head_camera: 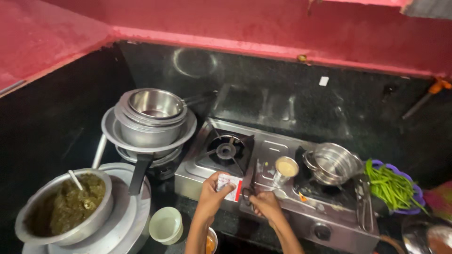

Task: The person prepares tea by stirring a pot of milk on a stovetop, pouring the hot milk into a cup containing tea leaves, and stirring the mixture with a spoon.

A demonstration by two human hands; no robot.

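My left hand (212, 195) pinches a small white and red packet (229, 186) between thumb and fingers, while my right hand (264, 203) is closed around dark scissors (247, 194), just beside the packet's lower edge. Both hover over the front edge of the steel two-burner stove (263, 155). On that stove a steel cup (285, 170) stands between the bare left burner (227, 150) and a steel pot (333, 162) on the right burner; stacked pans (153, 122) sit left of the stove, green beans (393, 188) right.

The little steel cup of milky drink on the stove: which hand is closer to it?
The right hand, holding scissors, is just below and left of the steel cup. The left hand, gripping a small packet, is farther left, near the empty burner.
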